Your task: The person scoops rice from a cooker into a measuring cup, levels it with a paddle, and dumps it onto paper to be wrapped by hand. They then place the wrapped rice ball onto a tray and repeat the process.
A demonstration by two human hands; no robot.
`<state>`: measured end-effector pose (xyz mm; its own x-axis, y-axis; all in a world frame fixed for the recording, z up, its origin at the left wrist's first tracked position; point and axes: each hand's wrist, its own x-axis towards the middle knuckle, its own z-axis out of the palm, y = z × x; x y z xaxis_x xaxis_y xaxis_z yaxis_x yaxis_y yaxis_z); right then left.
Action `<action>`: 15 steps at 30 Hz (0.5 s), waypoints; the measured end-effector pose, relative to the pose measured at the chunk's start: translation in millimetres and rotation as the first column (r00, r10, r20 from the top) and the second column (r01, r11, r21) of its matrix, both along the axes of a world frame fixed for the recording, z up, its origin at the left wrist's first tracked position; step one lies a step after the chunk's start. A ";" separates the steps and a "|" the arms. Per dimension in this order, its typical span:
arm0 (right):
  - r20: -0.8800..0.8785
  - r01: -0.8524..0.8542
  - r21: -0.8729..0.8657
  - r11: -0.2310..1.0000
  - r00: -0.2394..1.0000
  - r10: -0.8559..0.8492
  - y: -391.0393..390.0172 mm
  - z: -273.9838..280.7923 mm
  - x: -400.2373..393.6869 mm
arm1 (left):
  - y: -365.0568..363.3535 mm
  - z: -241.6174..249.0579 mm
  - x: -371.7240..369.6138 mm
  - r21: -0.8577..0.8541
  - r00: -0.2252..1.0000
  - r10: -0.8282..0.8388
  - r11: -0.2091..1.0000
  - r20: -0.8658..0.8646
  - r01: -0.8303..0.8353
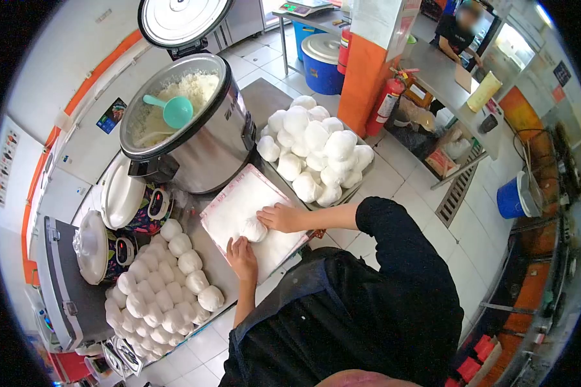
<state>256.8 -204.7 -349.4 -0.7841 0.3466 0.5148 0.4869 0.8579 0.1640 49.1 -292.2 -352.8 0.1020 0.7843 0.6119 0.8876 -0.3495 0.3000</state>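
Observation:
A round white wrapped bundle [252, 230], apparently rice in paper, sits on a stack of white sheets [229, 203] with reddish print along its edges. My left hand [241, 257] is closed against the bundle's near left side, fingertips on the wrapping. From the right, my right hand [283, 218] grips the same bundle, fingers curled over its far side. Beyond the sheets stands a large rice cooker [203, 138] with its lid up. Loose white rice [197, 90] fills it, and a teal scoop [177, 112] lies on top.
Many similar white bundles are stacked at left [164, 284]; others heap on a tray [316, 151] at right. Two smaller patterned cookers [152, 206] stand behind the left stack. An orange pillar [365, 84] and fire extinguisher [386, 106] rise beyond. Another person [457, 35] is at a far counter.

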 end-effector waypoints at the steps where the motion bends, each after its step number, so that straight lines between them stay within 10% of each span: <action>1: 0.011 -0.018 -0.056 0.998 1.000 0.019 1.6 -0.3 -0.3 | -2.6 -11.5 -1.3 -0.110 0.999 0.007 0.994 0.049 -0.001; 5: 0.022 -0.077 -0.214 0.974 0.996 0.084 10.6 -8.6 -5.2 | -10.4 0.5 1.4 -0.163 0.998 0.008 0.987 0.068 0.003; 8: -0.090 -0.172 -0.355 0.919 0.985 0.149 12.4 -11.6 -7.8 | -7.3 -11.5 -3.0 -0.224 0.919 -0.016 0.968 0.393 0.113; 10: -0.312 -0.245 -0.700 0.671 0.950 0.022 6.6 -17.9 -13.7 | -8.3 -10.0 -1.9 -0.329 0.700 0.240 0.944 0.673 -0.008; 13: -0.329 -0.177 -0.892 0.417 0.886 -0.326 -17.3 3.3 -20.9 | -0.2 -22.7 -3.3 -0.181 0.374 0.166 0.983 0.912 0.006; 14: -0.325 -0.173 -0.892 0.417 0.887 -0.328 -19.9 4.4 -20.1 | -2.3 -12.8 -1.0 -0.181 0.370 0.165 0.983 0.914 0.009; 15: -0.360 -0.204 -0.894 0.399 0.857 -0.368 -21.5 5.7 -18.8 | -6.7 -1.8 -1.6 -0.166 0.622 0.134 0.986 0.772 -0.007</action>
<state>238.0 -226.2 -343.7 -0.4995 0.8593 0.1099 0.3203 0.3010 -0.8982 47.5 -298.9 -354.5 -0.4215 0.8470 0.3241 0.3192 -0.1959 0.9272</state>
